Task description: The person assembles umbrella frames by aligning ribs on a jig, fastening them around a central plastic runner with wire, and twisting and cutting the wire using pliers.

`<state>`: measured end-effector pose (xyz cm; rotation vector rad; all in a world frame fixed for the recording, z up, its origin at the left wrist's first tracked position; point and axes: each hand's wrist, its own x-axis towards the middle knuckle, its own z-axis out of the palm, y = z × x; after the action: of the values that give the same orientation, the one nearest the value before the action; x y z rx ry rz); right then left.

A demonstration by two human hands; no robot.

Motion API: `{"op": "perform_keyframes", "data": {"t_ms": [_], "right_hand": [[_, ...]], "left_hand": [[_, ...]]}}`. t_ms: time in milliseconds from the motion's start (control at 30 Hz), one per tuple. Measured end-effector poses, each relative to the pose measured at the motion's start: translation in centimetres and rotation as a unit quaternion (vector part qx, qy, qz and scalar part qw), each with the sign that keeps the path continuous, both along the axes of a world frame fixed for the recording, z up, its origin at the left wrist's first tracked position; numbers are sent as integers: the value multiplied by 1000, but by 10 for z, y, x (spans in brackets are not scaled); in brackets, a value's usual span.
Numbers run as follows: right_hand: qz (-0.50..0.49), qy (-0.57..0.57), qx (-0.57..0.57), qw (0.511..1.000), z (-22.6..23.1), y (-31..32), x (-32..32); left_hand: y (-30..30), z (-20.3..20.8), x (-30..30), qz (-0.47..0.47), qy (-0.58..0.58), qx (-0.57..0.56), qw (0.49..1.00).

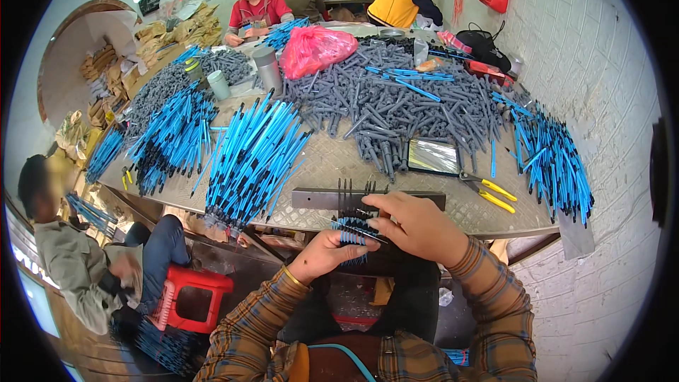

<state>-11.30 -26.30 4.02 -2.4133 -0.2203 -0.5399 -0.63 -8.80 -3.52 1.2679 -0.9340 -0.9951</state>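
Observation:
My left hand (322, 255) is wrapped round a small bundle of thin blue sticks with black ends (353, 237), just off the table's front edge. Several thin dark prongs (346, 194) stand up from the bundle's far side. My right hand (417, 223) reaches over it from the right, thumb and fingers closed at the black ends. Whatever lies in that pinch is too small to make out. A thin, needle-like strip slants across the bundle. Right behind my hands, a dark metal bar (315, 199) lies along the table edge.
Grey plastic tubes (332, 95) heap the table (318, 159). Blue-stick piles (254, 152) lie left and right (555, 163). Yellow-handled pliers (495, 194) and a framed mirror-like plate (433, 156) lie nearby. A red stool (194, 297) and seated person (92, 255) are at left; others sit beyond.

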Motion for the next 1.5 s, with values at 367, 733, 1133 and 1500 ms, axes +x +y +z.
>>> {"op": "perform_keyframes", "data": {"t_ms": [367,733,1133,1500], "right_hand": [[13,-3,-26,1000,3,2,11],[48,-10,-9,999,0,1,13],[47,7,20,999,-3,1,16],[52,32,41,997,0,8,20]], "left_hand": [[0,1,6,-14,-12,1,1000],[1,1,6,-27,-37,-7,999],[1,-1,8,-39,-48,10,998],[3,4,9,-55,-26,38,997]]}}
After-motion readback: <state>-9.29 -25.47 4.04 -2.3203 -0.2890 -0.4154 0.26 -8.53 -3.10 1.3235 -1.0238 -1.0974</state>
